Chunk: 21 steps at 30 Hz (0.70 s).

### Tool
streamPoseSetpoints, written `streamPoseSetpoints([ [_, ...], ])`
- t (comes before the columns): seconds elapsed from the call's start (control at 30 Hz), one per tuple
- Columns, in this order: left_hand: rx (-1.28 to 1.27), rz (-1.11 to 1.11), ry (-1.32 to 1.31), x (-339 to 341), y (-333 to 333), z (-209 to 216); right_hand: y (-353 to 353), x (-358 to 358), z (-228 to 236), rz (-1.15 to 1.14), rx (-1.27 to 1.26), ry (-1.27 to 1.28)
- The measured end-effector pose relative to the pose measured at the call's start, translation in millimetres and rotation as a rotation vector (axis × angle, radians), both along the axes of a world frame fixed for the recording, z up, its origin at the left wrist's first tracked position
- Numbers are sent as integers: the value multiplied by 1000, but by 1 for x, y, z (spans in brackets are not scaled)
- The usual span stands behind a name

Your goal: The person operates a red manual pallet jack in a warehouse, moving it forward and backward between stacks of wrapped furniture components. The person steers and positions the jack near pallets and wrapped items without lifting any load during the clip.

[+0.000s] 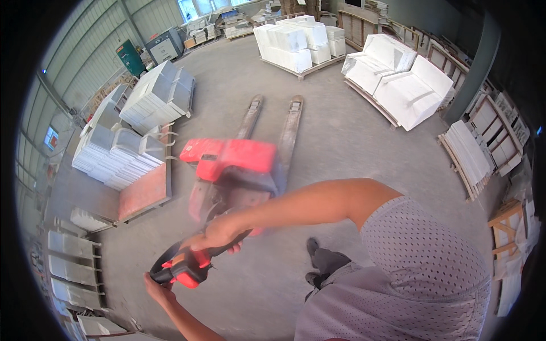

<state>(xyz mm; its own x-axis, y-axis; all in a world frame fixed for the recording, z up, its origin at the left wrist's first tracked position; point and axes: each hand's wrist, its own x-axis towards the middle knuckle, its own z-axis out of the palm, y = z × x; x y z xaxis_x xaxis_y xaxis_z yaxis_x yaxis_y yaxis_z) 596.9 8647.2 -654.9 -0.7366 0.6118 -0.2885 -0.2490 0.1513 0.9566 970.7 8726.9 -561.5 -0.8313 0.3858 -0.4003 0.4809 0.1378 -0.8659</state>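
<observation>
Head view: our right hand closed around the black handle of a red pallet truck at frame centre, our left hand gripping its lower-left end, forks on concrete floor, white slab stacks upper left.

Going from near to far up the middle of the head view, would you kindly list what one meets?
Left hand → handle loop → right hand → red pallet jack body → the two forks → pallet of white blocks.
</observation>
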Motion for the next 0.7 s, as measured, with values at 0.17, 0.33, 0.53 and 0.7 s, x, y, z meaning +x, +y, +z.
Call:
streamPoseSetpoints([
  [0.17, 43, -18, -12, -41, 101, 4, 86, -41, -12, 40, -152, 131],
  [0.33, 88, -68, -113, -108, 214, -33, 164, -76, -35, -75, -206, 348],
  [0.53, -34, -153, -69, -150, 313, -29, 234, -143, -52, -255, -328, 220],
  [0.7, -45, -176, -18, -105, 389, 14, 297, -180, -65, -321, -365, 224],
])
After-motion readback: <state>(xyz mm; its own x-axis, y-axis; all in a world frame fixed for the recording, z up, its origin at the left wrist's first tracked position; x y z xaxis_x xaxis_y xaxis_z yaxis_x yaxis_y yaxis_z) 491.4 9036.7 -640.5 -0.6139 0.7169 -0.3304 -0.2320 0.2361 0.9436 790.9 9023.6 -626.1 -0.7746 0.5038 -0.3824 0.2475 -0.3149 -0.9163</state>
